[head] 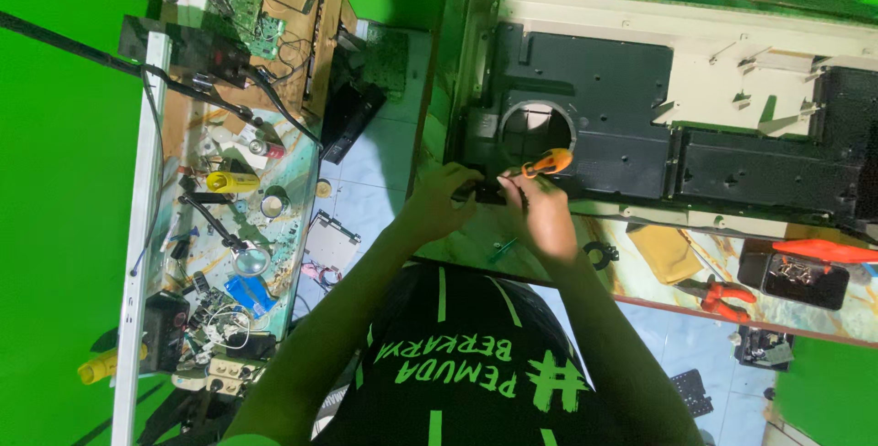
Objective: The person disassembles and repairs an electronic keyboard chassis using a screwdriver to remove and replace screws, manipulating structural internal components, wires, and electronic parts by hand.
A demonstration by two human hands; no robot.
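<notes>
Orange-handled screwdriver [547, 162] gripped in right hand [541, 213], left hand [439, 197] alongside

On the left, a cluttered counter [151, 181] carries a yellow cylinder [230, 182], a magnifying glass [250, 259] on a thin arm and green circuit boards [247, 14]. Orange-handled pliers [727, 299] lie at the right, near a black parts tray [805, 279].
</notes>
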